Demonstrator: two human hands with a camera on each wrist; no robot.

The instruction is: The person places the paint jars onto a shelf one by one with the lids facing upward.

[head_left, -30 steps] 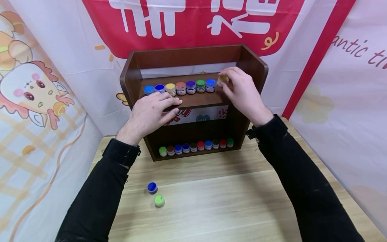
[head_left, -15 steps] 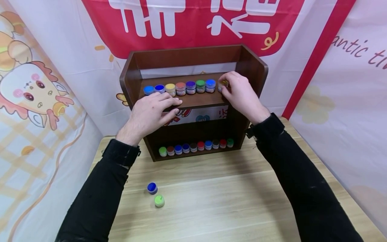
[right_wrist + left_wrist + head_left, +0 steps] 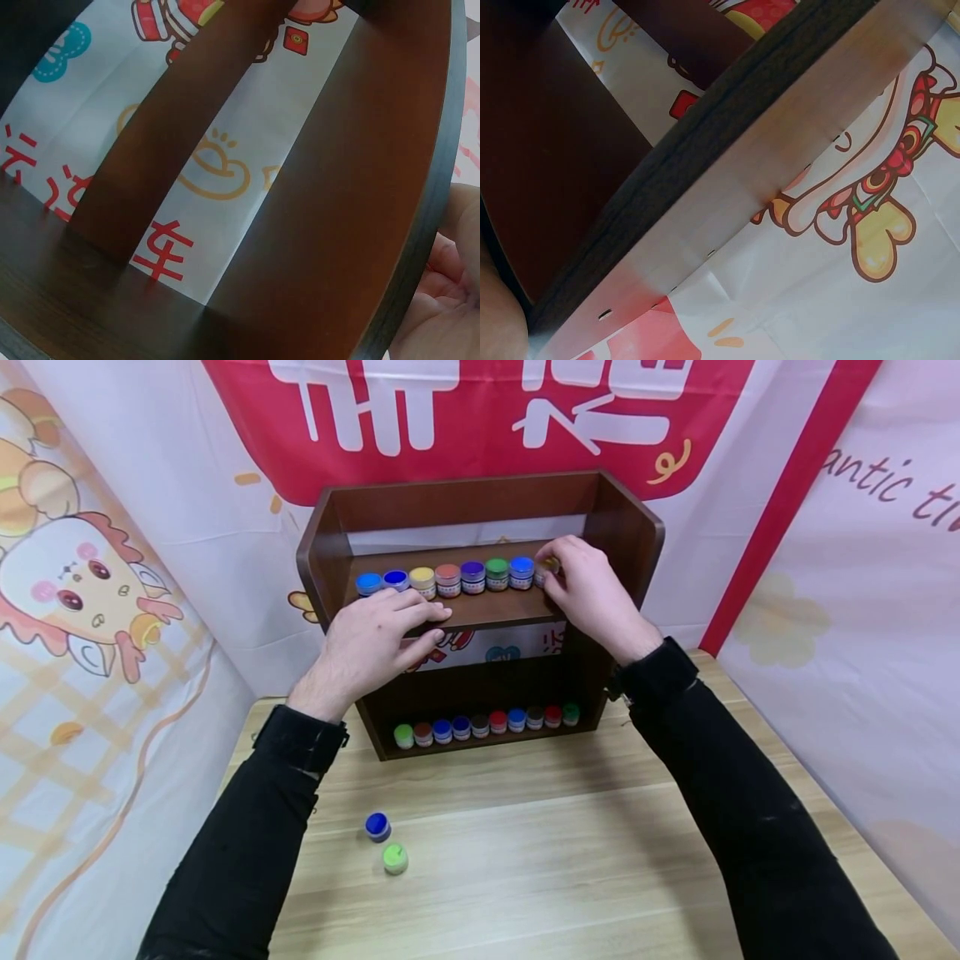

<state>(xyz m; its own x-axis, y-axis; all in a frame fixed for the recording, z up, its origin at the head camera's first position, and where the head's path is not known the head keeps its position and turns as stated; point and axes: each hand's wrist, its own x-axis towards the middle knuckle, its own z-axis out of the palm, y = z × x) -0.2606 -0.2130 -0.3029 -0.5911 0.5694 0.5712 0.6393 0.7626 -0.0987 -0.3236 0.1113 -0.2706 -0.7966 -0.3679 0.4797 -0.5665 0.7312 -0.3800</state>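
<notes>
On the upper shelf of a dark brown wooden rack (image 3: 633, 531) stands a row of small paint jars with coloured lids, among them a blue-lidded jar (image 3: 522, 573) and a green-lidded jar (image 3: 497, 574). At the row's right end my right hand (image 3: 592, 593) pinches a yellow-lidded paint jar (image 3: 550, 567) between thumb and fingers, right beside the blue-lidded one. Its fingers hide part of that jar. My left hand (image 3: 371, 639) rests on the shelf's front edge at the left, fingers extended, in front of the leftmost jars. Each wrist view catches only a bit of hand beside the rack.
The lower shelf bears another row of jars, with a light-green-lidded jar (image 3: 404, 736) at its left end. On the wooden table (image 3: 525, 868) stand a dark-blue-lidded jar (image 3: 378, 827) and a light-green-lidded jar (image 3: 395, 858). Printed cloth (image 3: 847, 610) hangs around the table.
My right hand has set the yellow-lidded jar lower, onto the shelf, and shifted it left against the blue-lidded jar. The left hand stays where it was.
</notes>
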